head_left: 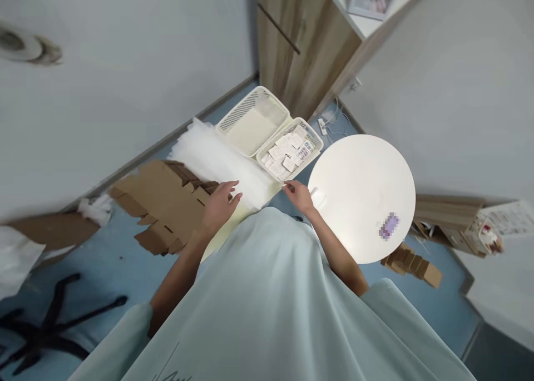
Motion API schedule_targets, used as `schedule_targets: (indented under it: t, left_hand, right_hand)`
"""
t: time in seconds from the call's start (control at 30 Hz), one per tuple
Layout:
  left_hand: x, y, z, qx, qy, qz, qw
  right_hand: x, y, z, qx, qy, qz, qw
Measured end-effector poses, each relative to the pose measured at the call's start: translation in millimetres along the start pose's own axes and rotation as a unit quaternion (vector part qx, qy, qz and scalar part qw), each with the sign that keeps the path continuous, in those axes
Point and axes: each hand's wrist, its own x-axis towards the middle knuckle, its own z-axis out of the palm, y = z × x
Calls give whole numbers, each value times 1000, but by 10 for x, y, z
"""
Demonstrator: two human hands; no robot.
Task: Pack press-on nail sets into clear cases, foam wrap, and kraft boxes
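My left hand (222, 204) is open above the edge of a stack of thin, translucent white bags or sheets (225, 164), thumb and fingers apart with nothing between them. Flattened brown cardboard boxes (167, 203) lie just to its left. My right hand (298, 196) is closed in a pinch at the near right end of the white stack, close to the near corner of a cream basket (316, 152). Whatever its fingertips hold is too small to make out. Several small white packets or cards (287, 147) lie inside that basket. Beside it sits a second cream basket (254, 122).
A round white table (362, 175) stands right of my right hand, with a blurred purple item (389, 226) on it. Behind the baskets is a wooden cabinet (308, 41). A black chair base (50, 325) is at lower left. Folded cardboard (411, 265) lies under the table's right side.
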Motion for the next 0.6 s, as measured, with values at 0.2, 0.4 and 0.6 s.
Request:
schedule_targets:
  t: [0.2,0.4,0.6]
  left_hand:
    - [-608,-596,-305,107,96,-157,977]
    - [-893,-1148,-64,122,41,-192,973]
    - [-932,-1380,115,112,30,-177,977]
  right_hand:
    - [288,-776,250,-52,-111,-140,983]
    - [289,-1363,608,-121,-209,-213,947]
    - [178,-1623,840,-167,-276,-229,918]
